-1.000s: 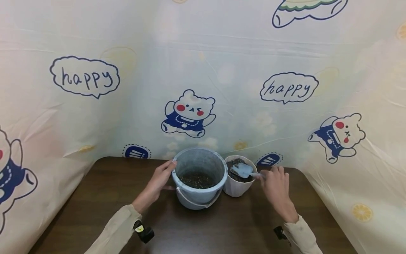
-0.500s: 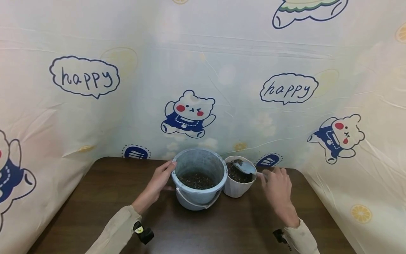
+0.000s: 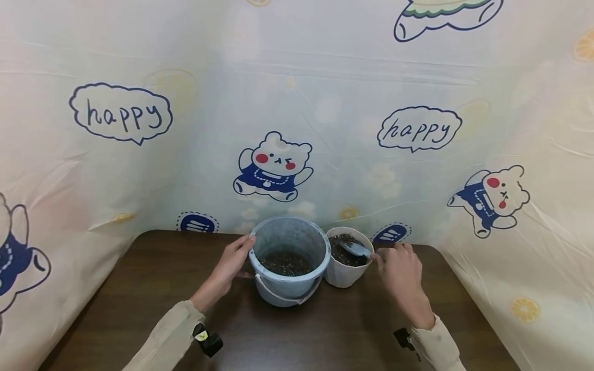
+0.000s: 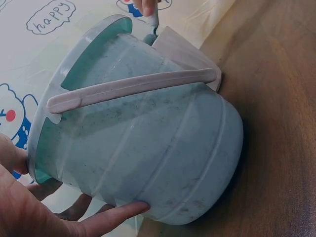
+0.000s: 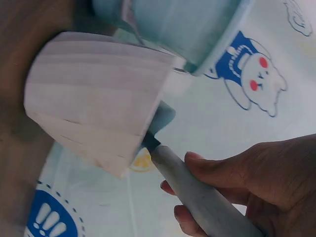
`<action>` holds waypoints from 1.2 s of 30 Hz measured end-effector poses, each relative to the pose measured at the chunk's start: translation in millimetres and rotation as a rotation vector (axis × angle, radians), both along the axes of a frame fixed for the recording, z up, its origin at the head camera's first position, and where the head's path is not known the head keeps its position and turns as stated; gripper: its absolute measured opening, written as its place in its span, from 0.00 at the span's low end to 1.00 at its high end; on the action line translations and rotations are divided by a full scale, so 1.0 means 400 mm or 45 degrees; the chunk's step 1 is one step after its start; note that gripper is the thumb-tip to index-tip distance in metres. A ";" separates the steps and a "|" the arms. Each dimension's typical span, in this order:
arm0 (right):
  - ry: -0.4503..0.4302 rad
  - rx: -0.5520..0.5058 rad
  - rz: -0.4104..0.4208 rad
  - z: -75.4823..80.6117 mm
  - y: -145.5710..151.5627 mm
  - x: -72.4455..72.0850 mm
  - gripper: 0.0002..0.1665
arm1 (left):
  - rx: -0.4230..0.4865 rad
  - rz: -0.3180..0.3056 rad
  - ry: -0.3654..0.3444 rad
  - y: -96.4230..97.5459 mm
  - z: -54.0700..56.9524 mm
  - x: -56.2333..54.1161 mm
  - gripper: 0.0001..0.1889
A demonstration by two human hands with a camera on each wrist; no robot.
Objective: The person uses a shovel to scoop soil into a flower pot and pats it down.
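Observation:
A light blue bucket (image 3: 290,286) with dark soil (image 3: 285,263) at its bottom stands upright on the table. My left hand (image 3: 232,260) grips its left side, thumb at the rim and fingers spread along the outer wall (image 4: 163,148). Close against the bucket's right side is a white faceted plant pot (image 3: 343,273), nearly full of dark soil. My right hand (image 3: 400,268) holds a small blue trowel (image 3: 356,249) by its grey handle (image 5: 190,190), thumb along one side. The trowel's blade tilts inside the pot at the soil, partly hidden by the pot wall in the right wrist view.
The dark wooden table (image 3: 278,340) carries bucket and pot near its back edge. A patterned cloth (image 3: 343,103) with cartoon bears hangs right behind and at both sides. The bucket's pale handle (image 4: 133,89) hangs down in front.
The trowel's blade has turned from facing up to a steeper tilt, and sits lower at the soil in the pot. My left hand and the bucket stay in place.

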State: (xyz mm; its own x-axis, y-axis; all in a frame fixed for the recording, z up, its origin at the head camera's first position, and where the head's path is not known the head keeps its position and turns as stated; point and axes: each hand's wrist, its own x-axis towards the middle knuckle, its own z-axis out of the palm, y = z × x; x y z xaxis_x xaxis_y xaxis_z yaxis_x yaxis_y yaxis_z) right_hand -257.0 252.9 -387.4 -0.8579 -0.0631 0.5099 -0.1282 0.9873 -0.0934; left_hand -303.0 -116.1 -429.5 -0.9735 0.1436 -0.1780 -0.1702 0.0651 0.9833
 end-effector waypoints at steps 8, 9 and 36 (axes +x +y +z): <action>0.093 0.120 0.088 0.028 0.015 0.014 0.04 | -0.001 0.008 0.006 -0.001 -0.004 -0.005 0.34; 0.081 0.126 0.086 0.030 0.016 0.012 0.04 | -0.001 0.009 0.006 -0.002 -0.003 -0.005 0.34; 0.150 -0.020 0.028 -0.081 -0.008 -0.038 0.05 | 0.007 -0.001 0.024 0.001 -0.004 0.000 0.33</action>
